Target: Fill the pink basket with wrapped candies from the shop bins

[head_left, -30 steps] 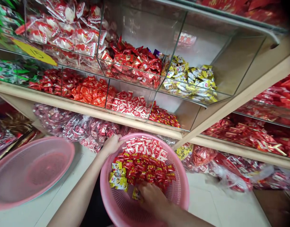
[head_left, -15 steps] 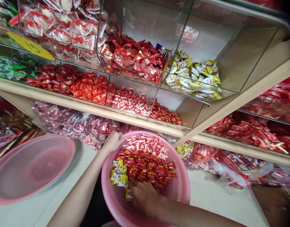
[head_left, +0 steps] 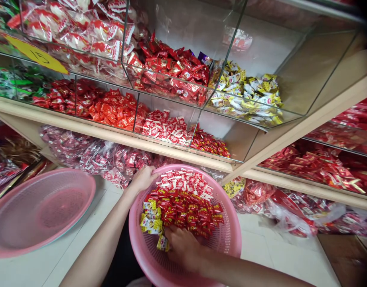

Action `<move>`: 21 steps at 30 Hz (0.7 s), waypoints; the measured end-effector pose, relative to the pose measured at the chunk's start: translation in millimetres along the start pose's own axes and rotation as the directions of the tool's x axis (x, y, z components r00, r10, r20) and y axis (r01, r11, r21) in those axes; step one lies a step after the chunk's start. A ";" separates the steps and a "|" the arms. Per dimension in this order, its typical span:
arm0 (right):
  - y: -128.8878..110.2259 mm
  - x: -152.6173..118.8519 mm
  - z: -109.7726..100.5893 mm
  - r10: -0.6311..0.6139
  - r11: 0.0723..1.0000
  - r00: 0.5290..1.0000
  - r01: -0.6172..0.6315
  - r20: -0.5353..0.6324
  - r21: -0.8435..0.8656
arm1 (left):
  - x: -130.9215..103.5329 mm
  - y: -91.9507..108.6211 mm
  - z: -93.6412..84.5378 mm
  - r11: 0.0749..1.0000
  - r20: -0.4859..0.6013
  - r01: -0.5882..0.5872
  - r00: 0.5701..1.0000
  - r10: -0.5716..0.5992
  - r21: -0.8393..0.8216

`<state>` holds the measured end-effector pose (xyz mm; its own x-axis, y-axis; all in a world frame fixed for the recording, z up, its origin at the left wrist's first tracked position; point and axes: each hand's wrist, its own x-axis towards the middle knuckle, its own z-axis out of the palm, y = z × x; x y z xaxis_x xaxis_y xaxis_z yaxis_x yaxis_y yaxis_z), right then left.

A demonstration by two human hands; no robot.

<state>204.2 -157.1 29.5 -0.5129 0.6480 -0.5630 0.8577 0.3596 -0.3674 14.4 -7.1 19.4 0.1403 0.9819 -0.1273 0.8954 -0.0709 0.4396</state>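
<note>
1. The wooden shelf (head_left: 183, 153) spans the view; its clear compartments hold wrapped sweets, red, green, white-and-red and yellow.
2. The pink basket (head_left: 235, 239) is in front of the shelf, between the person's arms.
3. A second basket (head_left: 18, 235), also pink, is on the pale tiled floor (head_left: 255, 239), to the left, apart from the first.
4. Plastic bags (head_left: 93, 155) of sweets lie beneath the shelf's bottom board.
5. Inside the pink basket, dark red packets (head_left: 183, 211) with yellow lettering cover the middle, and red-and-white sweets (head_left: 183, 181) lie on the far side, against them.
6. The right hand (head_left: 182, 245) is down in the pink basket, at the near edge of the dark red packets. Its fingers are bent downward; whether they are closed on anything cannot be told.
7. The left hand (head_left: 143, 178) has its fingers clamped on the far left part of the pink basket's rim.
8. Yellow-and-white packets (head_left: 151, 221) lie at the left of the dark red ones; one lower packet is just beside the right fingertips.
</note>
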 end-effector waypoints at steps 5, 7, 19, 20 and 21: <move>-2.1 -2.5 -4.1 -0.026 0.996 1.000 0.027 -0.017 0.081 | -0.3 -0.1 0.1 1.000 -0.006 0.007 1.000 -0.008 -0.017; -1.4 -3.8 -4.3 -0.046 0.990 0.998 0.051 -0.040 0.129 | -0.3 0.1 0.1 1.000 -0.003 0.011 1.000 -0.011 -0.014; 17.1 -9.9 -7.7 0.045 0.999 0.994 -0.043 -0.097 0.021 | 2.0 -2.5 2.5 1.000 0.003 0.006 1.000 -0.006 -0.007; 18.3 -9.1 -7.4 0.063 0.998 0.994 -0.065 -0.095 -0.015 | 1.9 -2.1 2.4 1.000 0.004 0.010 1.000 -0.010 -0.007; 18.4 -8.2 -7.2 0.080 0.995 0.993 -0.085 -0.083 -0.050 | 1.8 -1.7 2.3 1.000 0.005 0.013 1.000 -0.013 -0.009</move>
<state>224.4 -151.0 32.6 -0.4376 0.7283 -0.5273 0.8988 0.3367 -0.2807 14.0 -5.6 16.4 0.1306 0.9818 -0.1380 0.8931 -0.0561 0.4463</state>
